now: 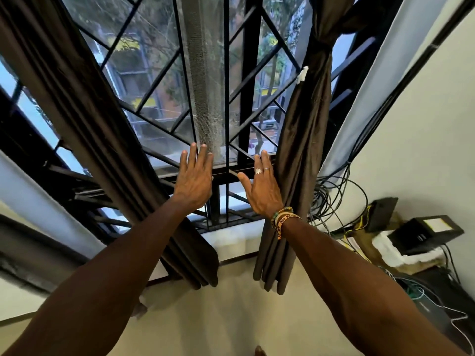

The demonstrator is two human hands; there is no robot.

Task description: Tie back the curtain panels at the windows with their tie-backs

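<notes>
Brown left panel [102, 140], right panel [303, 129] flank left hand [194, 181], right hand [262, 191] | both flat, empty

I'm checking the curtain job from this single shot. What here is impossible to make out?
Head view only:
Left curtain: top cut off by the frame edge, so any tie-back higher up is unseen.
Right curtain: gathered at a band of equally dark cloth; tie-back or knot, unclear.
Right hand: outer fingers hidden at that curtain's edge; touching or not, unsure.
White scrap beside it: too small to identify.
</notes>
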